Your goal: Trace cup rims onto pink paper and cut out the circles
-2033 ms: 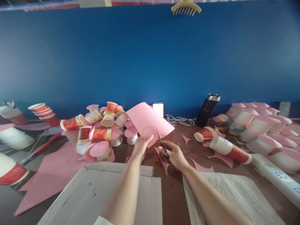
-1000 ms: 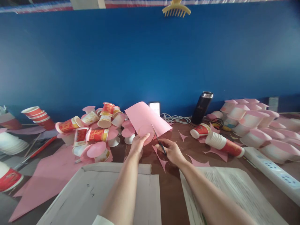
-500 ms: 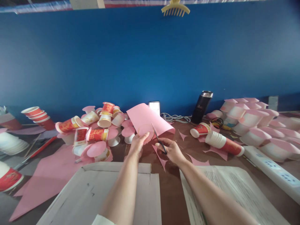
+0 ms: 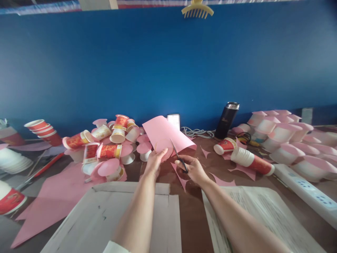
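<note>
My left hand (image 4: pixel 155 162) pinches the near edge of a pink paper sheet (image 4: pixel 167 128), thumb on top. A round outline shows on the sheet beside the thumb. My right hand (image 4: pixel 193 169) is closed around the black handles of a pair of scissors (image 4: pixel 178 157). Their blades point up and away, lying against the sheet at the right side of the round shape. A thin pink offcut (image 4: pixel 180 177) lies on the brown table below the scissors.
Red and white paper cups (image 4: pixel 109 151) with pink discs crowd the left. To the right are a black flask (image 4: pixel 226 120), stacked cups (image 4: pixel 252 161), a power strip (image 4: pixel 305 191) and pink-topped white cups (image 4: pixel 286 131). Cardboard (image 4: pixel 137 211) lies in front; a blue panel (image 4: pixel 168 63) stands behind.
</note>
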`<state>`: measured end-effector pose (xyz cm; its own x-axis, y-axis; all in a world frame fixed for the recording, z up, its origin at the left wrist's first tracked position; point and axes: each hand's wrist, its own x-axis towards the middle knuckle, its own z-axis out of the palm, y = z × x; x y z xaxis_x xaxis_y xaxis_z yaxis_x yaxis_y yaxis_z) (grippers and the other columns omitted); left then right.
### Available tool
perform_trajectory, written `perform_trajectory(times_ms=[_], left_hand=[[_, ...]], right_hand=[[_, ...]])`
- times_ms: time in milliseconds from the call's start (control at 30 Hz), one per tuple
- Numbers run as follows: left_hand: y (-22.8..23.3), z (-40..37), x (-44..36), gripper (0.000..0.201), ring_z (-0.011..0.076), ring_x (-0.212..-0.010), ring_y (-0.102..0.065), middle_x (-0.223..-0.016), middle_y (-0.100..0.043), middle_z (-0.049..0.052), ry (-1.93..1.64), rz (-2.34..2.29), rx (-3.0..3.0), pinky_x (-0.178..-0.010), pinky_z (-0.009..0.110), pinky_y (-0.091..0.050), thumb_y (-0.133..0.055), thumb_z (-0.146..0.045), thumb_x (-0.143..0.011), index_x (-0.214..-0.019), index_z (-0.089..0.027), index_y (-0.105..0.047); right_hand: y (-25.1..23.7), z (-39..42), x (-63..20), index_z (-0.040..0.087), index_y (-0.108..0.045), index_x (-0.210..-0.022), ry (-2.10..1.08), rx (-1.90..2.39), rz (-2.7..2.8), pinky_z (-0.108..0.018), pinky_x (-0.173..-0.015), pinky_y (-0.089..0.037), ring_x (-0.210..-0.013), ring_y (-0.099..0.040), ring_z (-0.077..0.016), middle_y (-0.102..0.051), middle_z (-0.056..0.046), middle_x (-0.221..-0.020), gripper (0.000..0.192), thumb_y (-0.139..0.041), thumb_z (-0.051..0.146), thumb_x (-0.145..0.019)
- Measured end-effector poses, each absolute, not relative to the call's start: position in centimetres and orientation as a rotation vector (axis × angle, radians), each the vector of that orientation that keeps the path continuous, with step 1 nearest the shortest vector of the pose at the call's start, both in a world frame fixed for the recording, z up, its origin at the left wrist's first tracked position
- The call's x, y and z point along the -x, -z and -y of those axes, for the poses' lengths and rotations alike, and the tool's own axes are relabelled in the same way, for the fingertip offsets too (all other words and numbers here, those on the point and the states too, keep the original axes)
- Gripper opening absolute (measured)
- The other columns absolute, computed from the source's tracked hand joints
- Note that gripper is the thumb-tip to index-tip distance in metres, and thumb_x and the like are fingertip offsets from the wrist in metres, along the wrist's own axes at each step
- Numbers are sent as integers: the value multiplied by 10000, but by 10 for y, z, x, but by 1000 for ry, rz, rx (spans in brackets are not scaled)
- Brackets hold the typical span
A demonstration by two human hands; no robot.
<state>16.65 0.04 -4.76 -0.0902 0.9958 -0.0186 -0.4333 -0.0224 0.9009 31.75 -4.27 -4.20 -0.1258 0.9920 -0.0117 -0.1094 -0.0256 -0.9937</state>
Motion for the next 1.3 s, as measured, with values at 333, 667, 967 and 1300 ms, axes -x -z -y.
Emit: perform_trajectory(times_ms=[333, 667, 967, 1300], left_hand=[[45, 2, -166, 341, 211, -745, -688, -881, -733, 100, -1439, -929, -802, -669, 300, -540, -770, -301, -646, -928, -127, -689], [47, -1, -161, 409, 165, -695, -660, -847, -722, 84, -1422, -1016, -825, -556, 227, -468, -786, -349, -613, -940, -126, -686], [47, -2, -160, 406, 137, -641, -634, -809, -710, 68, -1415, -1035, -817, -531, 211, -436, -787, -371, -602, -912, -130, -685], [49, -4, -158, 407, 139, -691, -627, -845, -699, 69, -1448, -1043, -807, -535, 197, -419, -797, -388, -581, -886, -144, -684]], right_hand=[[43, 41, -320, 121, -694, -907, -1344, 1072, 1261, -224, -466, -286, -499, -398, -68, -530, 21, -574, 472, -767, 493, -626], [48, 38, -322, 116, -693, -947, -1329, 1050, 1294, -236, -496, -313, -523, -432, -80, -551, 8, -616, 459, -761, 461, -652], [47, 38, -323, 119, -704, -934, -1302, 1066, 1325, -242, -510, -302, -520, -425, -79, -549, 19, -583, 466, -756, 484, -649], [47, 38, -323, 120, -707, -921, -1290, 1067, 1343, -244, -511, -309, -525, -408, -82, -526, 19, -593, 465, -746, 500, -655]])
